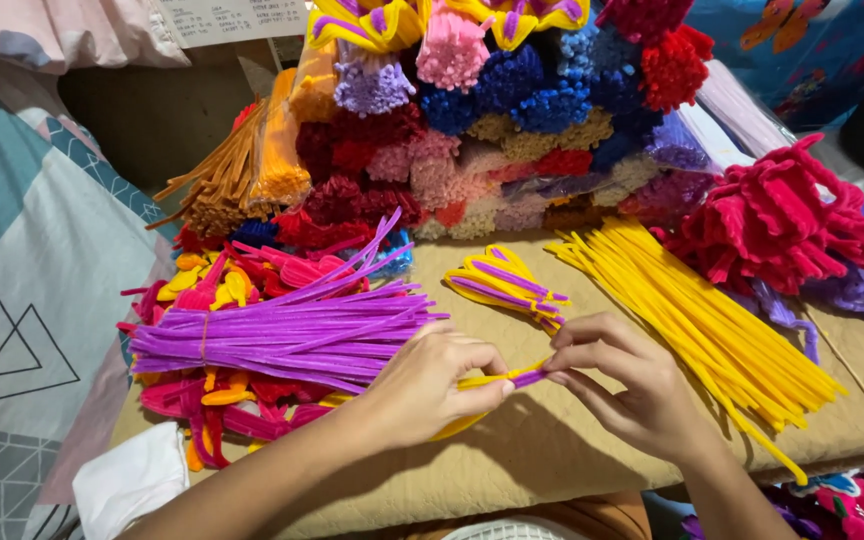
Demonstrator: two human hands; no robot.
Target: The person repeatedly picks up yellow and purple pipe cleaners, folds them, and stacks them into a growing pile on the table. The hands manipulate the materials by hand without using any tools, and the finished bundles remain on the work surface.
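While pinched, both hands (542,385) seemingly twist pipe cleaners (512,379).

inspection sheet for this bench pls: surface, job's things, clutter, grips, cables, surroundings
Surface: tan quilted cloth, bare in front of the hands.
Job's things: yellow-and-purple pipe cleaner piece pinched between both hands; finished yellow-purple loops lie behind it.
Clutter: purple stem bundle at left, loose yellow stems at right, magenta pile, stacked pompom-like pieces at the back.
Grips: left hand and right hand each closed on the piece.
Cables: nothing seen.
Surroundings: patterned bedding at left, white cloth near the front.
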